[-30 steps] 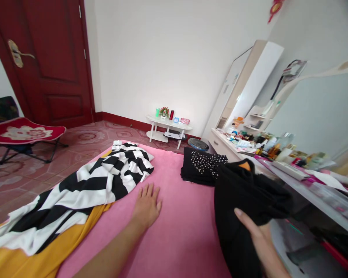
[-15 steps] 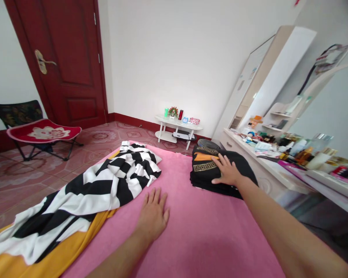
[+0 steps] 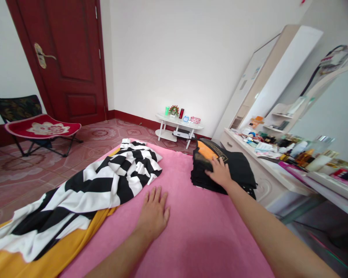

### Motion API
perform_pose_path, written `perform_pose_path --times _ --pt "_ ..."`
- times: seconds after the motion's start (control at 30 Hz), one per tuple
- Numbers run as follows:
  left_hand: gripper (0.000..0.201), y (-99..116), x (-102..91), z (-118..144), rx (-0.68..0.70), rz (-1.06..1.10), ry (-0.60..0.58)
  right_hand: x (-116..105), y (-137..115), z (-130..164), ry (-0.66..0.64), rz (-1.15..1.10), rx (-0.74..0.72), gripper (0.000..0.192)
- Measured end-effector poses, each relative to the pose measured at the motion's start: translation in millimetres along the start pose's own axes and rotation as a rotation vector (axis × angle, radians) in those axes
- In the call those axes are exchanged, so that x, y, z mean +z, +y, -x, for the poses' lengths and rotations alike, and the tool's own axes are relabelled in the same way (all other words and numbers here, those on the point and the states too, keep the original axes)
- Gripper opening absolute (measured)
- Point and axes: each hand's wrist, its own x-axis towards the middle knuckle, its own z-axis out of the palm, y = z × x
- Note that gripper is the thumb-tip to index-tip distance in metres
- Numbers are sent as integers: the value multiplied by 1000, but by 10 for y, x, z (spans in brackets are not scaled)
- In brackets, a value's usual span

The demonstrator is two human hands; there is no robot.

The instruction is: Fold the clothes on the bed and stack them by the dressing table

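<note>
My left hand point(image 3: 153, 212) lies flat, fingers spread, on the pink bed cover point(image 3: 191, 231). My right hand point(image 3: 220, 172) rests palm down on the near left edge of a stack of folded black clothes point(image 3: 237, 168) at the bed's far right. The top black garment shows an orange and gold patch by my fingers. A black-and-white striped garment point(image 3: 104, 185) lies spread on the left of the bed, over a yellow cloth point(image 3: 46, 258).
A white dresser point(image 3: 266, 162) crowded with bottles and a mirror runs along the bed's right side. A small white table point(image 3: 178, 125) stands by the far wall. A red folding chair point(image 3: 37, 129) sits left, near a red door point(image 3: 66, 58).
One second ago my right hand held the black garment up near me. It then laid it on the black stack, and now the hand has slid to the stack's near left edge. Left hand unmoved.
</note>
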Motion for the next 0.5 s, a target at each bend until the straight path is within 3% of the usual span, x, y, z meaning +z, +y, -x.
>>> perform_pose_path --times 0.1,0.2,0.27,0.33,0.4,0.43,0.5 --pt "53 -1 15 -2 5 -8 0 16 19 45 -162 7 -142 92" --pt "53 1 28 -5 6 -16 1 -339 170 -193 -226 -82 -126 62" --pt "53 5 26 -5 4 -20 -1 -615 284 -398 -107 -91 -62 52" --pt "53 7 19 -4 6 -19 -3 -739 365 -509 162 -63 61 59" --pt "53 5 14 -3 8 -12 0 -633 405 -483 365 -30 180 65" --pt "53 3 14 -3 8 -9 2 -510 417 -437 361 -25 209 66" --pt "53 -3 20 -3 7 -4 5 -225 439 -353 162 -23 201 67"
